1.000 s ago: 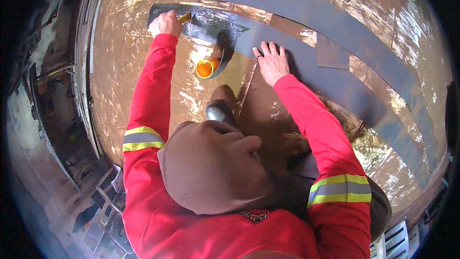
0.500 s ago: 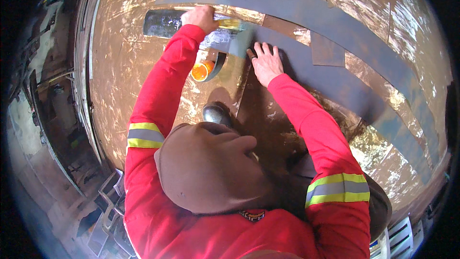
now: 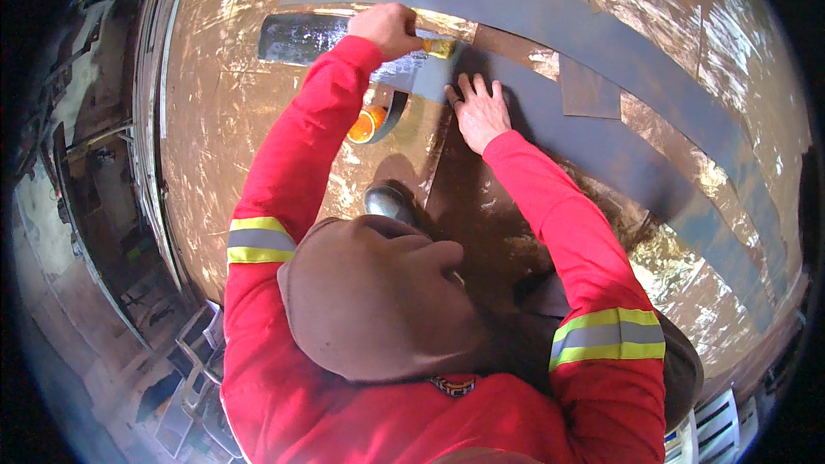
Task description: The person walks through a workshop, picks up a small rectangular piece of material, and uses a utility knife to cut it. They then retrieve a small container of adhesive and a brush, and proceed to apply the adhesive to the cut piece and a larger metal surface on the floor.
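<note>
My left hand [image 3: 386,31] is closed around a brush [image 3: 440,47] with a yellowish end, whose tip rests near the middle of a long grey strip [image 3: 550,112]. To the left of the hand, this strip's surface [image 3: 296,39] looks dark, glossy and streaked with white. My right hand [image 3: 479,112] lies on the strip just right of the brush, fingers spread and holding nothing. Nearer to me stands a round orange thing [image 3: 366,125], possibly a container, beside a dark curved piece [image 3: 394,113]. Its contents cannot be made out.
A second long grey strip [image 3: 516,0] curves along the far side of the brown, pale-smeared work surface [image 3: 215,137]. A brown rectangular piece [image 3: 589,90] lies between the strips. Close to me is a shiny rounded dark object [image 3: 389,201]. Chair-like frames [image 3: 202,369] stand lower left.
My left hand has slid to the right with the brush along the strip, toward my right hand. The right hand has stayed nearly in place.
</note>
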The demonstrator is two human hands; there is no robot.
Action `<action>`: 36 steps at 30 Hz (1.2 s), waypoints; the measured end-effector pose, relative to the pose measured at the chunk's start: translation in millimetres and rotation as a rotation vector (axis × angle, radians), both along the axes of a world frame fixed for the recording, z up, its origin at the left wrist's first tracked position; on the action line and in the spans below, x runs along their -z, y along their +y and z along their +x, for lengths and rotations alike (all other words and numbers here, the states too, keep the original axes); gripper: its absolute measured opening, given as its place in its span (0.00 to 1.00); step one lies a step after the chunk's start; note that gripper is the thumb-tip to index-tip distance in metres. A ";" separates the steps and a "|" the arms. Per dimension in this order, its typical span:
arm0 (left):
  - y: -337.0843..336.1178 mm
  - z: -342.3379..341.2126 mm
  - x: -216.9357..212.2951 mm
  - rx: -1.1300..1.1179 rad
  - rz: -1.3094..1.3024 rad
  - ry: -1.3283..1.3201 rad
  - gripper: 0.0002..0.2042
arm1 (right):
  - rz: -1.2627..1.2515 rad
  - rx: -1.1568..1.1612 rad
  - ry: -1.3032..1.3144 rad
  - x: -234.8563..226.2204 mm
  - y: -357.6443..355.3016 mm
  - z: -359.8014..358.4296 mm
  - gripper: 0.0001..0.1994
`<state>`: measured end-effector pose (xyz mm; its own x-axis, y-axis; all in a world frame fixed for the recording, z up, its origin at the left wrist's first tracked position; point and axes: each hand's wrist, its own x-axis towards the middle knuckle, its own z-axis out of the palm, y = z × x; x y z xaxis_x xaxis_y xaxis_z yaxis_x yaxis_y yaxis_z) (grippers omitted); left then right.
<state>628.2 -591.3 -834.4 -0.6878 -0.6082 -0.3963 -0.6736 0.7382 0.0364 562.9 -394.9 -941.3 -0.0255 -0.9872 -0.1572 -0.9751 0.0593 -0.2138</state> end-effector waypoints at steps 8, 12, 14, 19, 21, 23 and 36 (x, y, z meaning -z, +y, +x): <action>-36.4 123.1 5.8 -0.208 -0.310 -0.186 0.13 | 0.044 -0.001 0.010 0.9 -3.0 4.1 0.21; -7.1 104.5 7.8 -0.158 -0.280 -0.216 0.08 | 0.026 0.005 0.032 5.0 0.0 1.1 0.21; 15.1 89.8 17.9 -0.040 -0.232 -0.115 0.08 | 0.023 -0.012 0.036 2.3 -1.3 1.9 0.20; 26.6 71.8 10.0 -0.118 -0.030 0.030 0.11 | 0.029 0.000 0.054 2.1 0.8 3.9 0.20; 17.0 78.9 4.1 -0.155 0.035 0.081 0.11 | 0.014 0.012 0.051 2.1 1.8 3.3 0.20; 9.6 91.5 9.7 -0.205 -0.079 -0.011 0.11 | -0.022 0.017 0.054 3.6 1.2 3.5 0.20; 51.0 188.1 -115.6 -0.261 -0.036 0.141 0.09 | -0.146 0.013 -0.402 -28.8 3.0 46.3 0.19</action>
<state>816.3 -540.3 -718.8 -0.5535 -0.7834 -0.2829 -0.8308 0.5435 0.1204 609.2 -391.9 -912.6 -0.0034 -0.9999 -0.0162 -0.8117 0.0122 -0.5839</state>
